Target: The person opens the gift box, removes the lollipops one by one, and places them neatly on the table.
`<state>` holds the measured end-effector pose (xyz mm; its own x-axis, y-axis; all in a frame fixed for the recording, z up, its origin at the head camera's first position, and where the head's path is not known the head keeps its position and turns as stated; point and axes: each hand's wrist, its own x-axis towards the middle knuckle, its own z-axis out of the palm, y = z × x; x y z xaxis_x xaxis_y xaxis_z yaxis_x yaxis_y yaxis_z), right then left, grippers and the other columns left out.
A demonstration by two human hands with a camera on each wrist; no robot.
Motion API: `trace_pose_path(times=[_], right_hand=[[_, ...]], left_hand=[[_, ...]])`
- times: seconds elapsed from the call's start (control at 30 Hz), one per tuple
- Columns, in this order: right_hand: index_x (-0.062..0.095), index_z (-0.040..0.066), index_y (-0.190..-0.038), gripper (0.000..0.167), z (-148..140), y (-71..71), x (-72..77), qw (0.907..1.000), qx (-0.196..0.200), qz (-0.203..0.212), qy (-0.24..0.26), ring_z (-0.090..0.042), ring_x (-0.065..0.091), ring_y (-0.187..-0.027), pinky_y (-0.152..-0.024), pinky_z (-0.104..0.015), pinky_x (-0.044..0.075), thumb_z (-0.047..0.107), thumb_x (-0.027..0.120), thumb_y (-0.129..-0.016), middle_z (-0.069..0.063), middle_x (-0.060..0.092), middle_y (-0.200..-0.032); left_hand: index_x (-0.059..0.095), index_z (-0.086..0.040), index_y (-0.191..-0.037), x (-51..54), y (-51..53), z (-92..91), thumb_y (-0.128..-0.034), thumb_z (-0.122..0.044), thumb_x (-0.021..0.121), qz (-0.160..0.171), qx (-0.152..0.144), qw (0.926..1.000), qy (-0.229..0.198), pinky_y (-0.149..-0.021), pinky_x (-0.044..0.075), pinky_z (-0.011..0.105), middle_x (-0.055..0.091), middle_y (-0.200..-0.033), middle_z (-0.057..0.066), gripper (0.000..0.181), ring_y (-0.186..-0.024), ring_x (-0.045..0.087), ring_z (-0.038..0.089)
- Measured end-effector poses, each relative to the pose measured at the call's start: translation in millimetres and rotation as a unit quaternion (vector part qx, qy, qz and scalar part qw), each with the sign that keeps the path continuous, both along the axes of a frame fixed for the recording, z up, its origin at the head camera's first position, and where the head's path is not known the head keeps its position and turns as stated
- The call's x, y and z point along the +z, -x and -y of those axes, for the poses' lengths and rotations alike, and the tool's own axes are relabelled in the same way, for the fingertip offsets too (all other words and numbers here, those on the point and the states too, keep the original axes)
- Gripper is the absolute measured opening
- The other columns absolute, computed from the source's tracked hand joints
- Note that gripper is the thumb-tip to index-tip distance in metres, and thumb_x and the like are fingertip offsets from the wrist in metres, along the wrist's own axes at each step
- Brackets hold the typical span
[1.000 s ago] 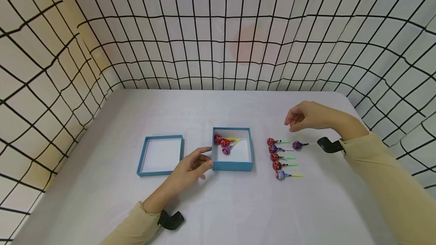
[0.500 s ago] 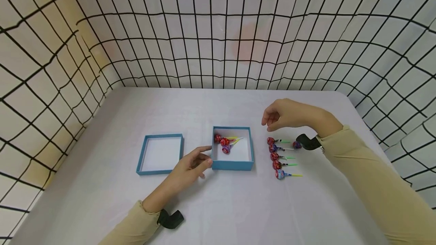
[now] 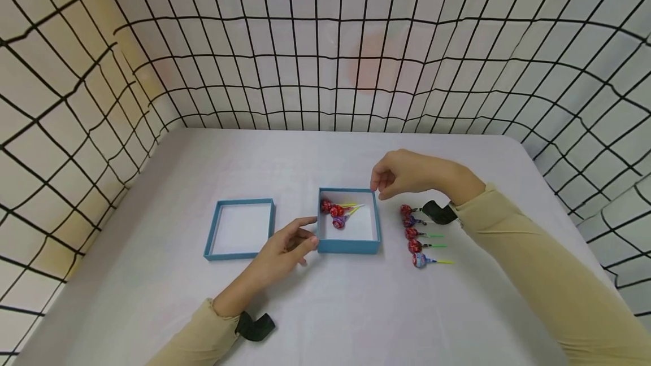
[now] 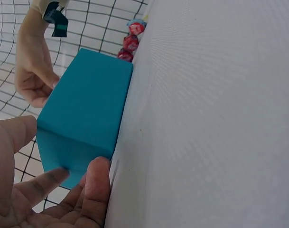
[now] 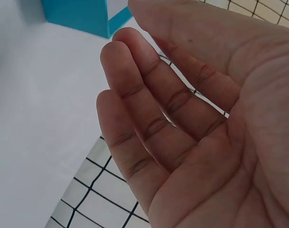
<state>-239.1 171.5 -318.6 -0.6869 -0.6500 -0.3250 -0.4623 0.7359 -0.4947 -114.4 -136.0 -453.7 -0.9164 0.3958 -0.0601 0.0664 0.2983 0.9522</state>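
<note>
Right hand (image 3: 400, 175) hovers empty, fingers loosely curled, at the far right corner of the blue box (image 3: 348, 247); rim contact is hard to judge. Left hand (image 3: 280, 250), fingers relaxed, touches the left wall, nearer the three lollipops (image 3: 336, 211) inside: two red, one purple, heads left, sticks pointing right. The lollipop row (image 3: 414, 246) lies right.

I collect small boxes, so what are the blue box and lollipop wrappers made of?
Blue box: probably matte cardboard, from its crisp edges and little shine. Lollipop wrappers: perhaps glossy plastic film, gathered at the sticks; foil is possible.
</note>
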Motion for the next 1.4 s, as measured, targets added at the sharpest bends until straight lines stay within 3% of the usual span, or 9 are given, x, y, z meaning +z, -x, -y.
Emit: trace_pose_path(times=[0.4, 0.67, 1.0, 1.4], right_hand=[[0.078, 0.008, -0.101, 0.009, 26, 1.1, -6.8, 0.9993, 0.035, 0.009, -0.011, -0.014, 0.067, -0.088, -0.085, -0.031, 0.058, 0.004, 0.081, -0.094, -0.003, 0.075, -0.095], [0.079, 0.002, -0.105, 0.012, 42, 0.5, -12.9, 0.9986, 0.040, 0.019, -0.028, -0.015, 0.066, -0.088, -0.083, -0.029, 0.059, 0.003, 0.082, -0.094, -0.004, 0.075, -0.094], [0.080, 0.003, -0.105, 0.014, 55, -0.3, -24.5, 0.9979, 0.033, 0.031, -0.046, -0.014, 0.064, -0.087, -0.081, -0.026, 0.057, -0.002, 0.080, -0.092, -0.003, 0.073, -0.092], [0.082, 0.002, -0.105, 0.019, 65, -5.9, -27.8, 0.9965, 0.046, 0.027, -0.064, -0.013, 0.069, -0.086, -0.080, -0.026, 0.060, -0.007, 0.078, -0.090, -0.007, 0.079, -0.098]], left_hand=[[0.050, -0.006, -0.158, -1.3, -0.1, 1.5, -0.1111, -0.023, 0.062, 0.003, 0.005, 1.0000, 0.002, -0.076, 0.062, 0.029, 0.071, -0.127, 0.022, 0.051, -0.111, 0.073, 0.032], [0.050, -0.006, -0.158, -1.5, 0.0, 2.1, -0.1111, -0.024, 0.062, 0.003, 0.004, 1.0000, -0.001, -0.076, 0.062, 0.029, 0.071, -0.126, 0.022, 0.051, -0.110, 0.073, 0.031], [0.049, -0.005, -0.158, -1.8, 0.5, 2.2, -0.1113, -0.024, 0.061, 0.003, -0.001, 1.0000, 0.002, -0.076, 0.062, 0.029, 0.071, -0.127, 0.022, 0.052, -0.111, 0.073, 0.032], [0.049, -0.005, -0.158, -1.4, 0.1, 1.7, -0.1113, -0.023, 0.061, -0.004, -0.006, 1.0000, -0.001, -0.077, 0.062, 0.029, 0.071, -0.126, 0.022, 0.052, -0.112, 0.073, 0.033]])
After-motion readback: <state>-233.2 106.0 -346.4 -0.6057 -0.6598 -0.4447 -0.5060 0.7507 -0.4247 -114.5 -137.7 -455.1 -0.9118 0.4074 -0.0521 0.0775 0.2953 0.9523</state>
